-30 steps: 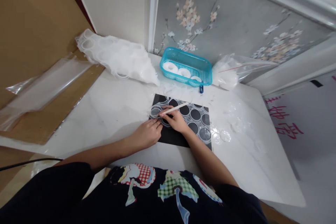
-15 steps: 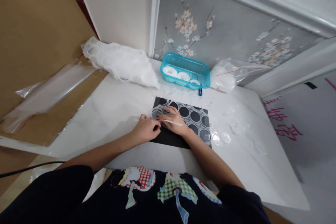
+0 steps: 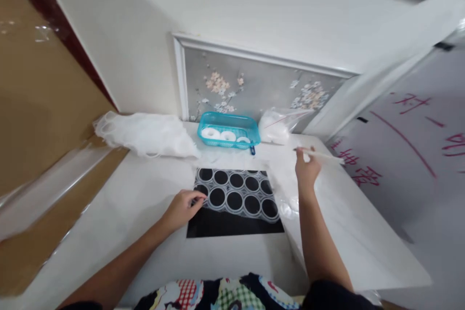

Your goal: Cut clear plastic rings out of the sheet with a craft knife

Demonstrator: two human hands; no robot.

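A clear sheet printed with white rings (image 3: pixel 234 193) lies over a black mat (image 3: pixel 232 226) on the table. At the sheet's left edge, my left hand (image 3: pixel 185 207) is closed in a pinch, thumb and forefinger together. Whether it grips the edge of the sheet or only touches it is too small to tell. To the right of the mat, raised over the table, my right hand (image 3: pixel 308 167) is shut on a slim white pen-like tool (image 3: pixel 329 156) with a dark tip pointing left. Several circles in the sheet show plain black inside.
Behind the mat stands a blue plastic basket (image 3: pixel 229 118) holding white rings. A bundle of white ring-cut sheeting (image 3: pixel 147 133) lies to its left, a clear bag of white material (image 3: pixel 276 126) to its right. A whiteboard (image 3: pixel 399 155) borders the table's right side.
My right hand has moved from the sheet to the right with the pen-like tool. The left hand remains at the sheet's left edge. The camera view has tilted upward.
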